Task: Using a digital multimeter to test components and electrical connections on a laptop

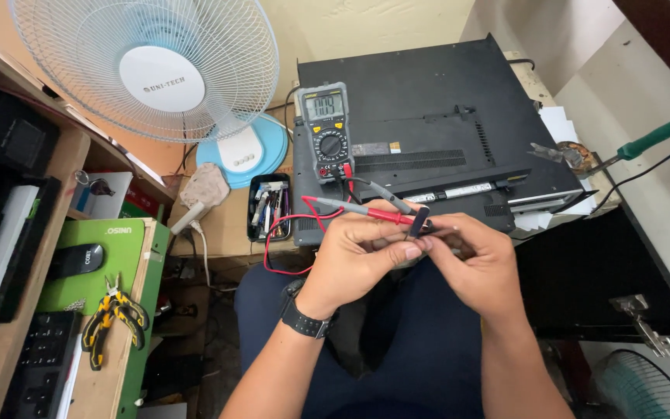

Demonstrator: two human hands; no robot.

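Note:
My left hand [358, 256] grips the red multimeter probe [385, 215], its tip pressed to a small dark component [419, 219] pinched between my fingers. My right hand [478, 264] holds that component from the other side, together with the grey-black probe [388, 194]. Both hands meet over my lap. Red and black leads [292, 225] run up to a grey and yellow multimeter [325, 130], which stands leaning on a black metal equipment case [428, 101]. A dark watch [304, 318] is on my left wrist.
A white and blue desk fan [160, 77] stands at the back left. A black tray of small tools [269, 206] sits beside the case. Yellow-handled pliers [114, 314], a mouse [79, 260] on a green pad and a keyboard [40, 365] lie on the left desk. A green-handled soldering iron [645, 143] rests at right.

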